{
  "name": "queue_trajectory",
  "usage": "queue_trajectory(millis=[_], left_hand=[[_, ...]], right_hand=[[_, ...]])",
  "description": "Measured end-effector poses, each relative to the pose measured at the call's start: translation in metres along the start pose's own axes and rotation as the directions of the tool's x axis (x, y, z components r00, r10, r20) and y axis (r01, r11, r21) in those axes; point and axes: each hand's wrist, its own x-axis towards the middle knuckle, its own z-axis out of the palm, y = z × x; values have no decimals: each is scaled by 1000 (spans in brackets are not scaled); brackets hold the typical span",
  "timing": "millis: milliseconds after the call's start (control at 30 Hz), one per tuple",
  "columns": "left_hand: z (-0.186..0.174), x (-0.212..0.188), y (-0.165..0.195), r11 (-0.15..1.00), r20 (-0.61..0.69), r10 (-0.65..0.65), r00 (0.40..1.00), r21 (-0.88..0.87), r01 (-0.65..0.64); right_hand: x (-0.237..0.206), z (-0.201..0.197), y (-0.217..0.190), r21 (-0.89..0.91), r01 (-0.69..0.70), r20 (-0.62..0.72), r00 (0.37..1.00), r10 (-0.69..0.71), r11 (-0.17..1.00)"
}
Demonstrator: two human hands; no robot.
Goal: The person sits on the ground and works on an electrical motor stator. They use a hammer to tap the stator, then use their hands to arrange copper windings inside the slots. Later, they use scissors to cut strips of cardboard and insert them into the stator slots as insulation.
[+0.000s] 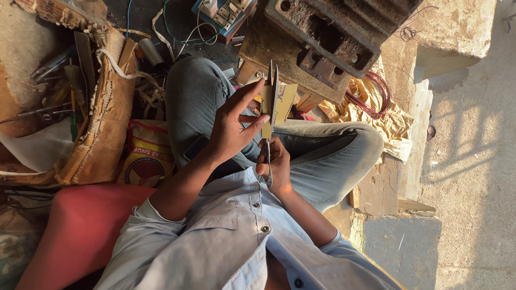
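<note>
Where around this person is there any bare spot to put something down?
Bare room lies at the pale concrete floor beside the stone step, right of the bent knee. The left is crowded: a torn cardboard box of tools. Above the hands, wires, a heavy metal block and a copper wire coil fill the ground.

Views: one only, the head camera; no second view shares the scene.
Position: worn on the person's head, above the chest and lap.
Direction: steeply downward over the pale blue shirt (236,236) and jeans-clad crossed legs (317,145).
Nearness: close; the left hand (234,126) and right hand (277,164) sit mid-frame.
Edges: torn cardboard box of tools (91,107) on one side, sunlit concrete floor (473,150) on the other.
</note>
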Motion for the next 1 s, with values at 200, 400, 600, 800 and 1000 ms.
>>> queue_trajectory(millis=[200, 400, 600, 800, 1000], left_hand=[[-2, 0, -11, 990, -38, 15, 999, -137, -20], [5, 13, -33, 492, 240, -216, 946, -811, 318], [12, 9, -37, 403, 282, -268, 921, -835, 373], [11, 10, -35, 430, 283, -253, 925, -824, 369], [12, 9, -40, 368, 239, -239, 941, -874, 316]], right_hand=[[-5, -2, -3, -82, 45, 66, 997, -39, 996], [-9, 3, -4, 100, -156, 275, 954, 123, 983], [-12, 2, -1, 122, -160, 302, 946, 117, 980], [-12, 1, 3, 81, -117, 282, 955, 90, 990], [-9, -4, 1, -35, -70, 248, 966, 77, 997]])
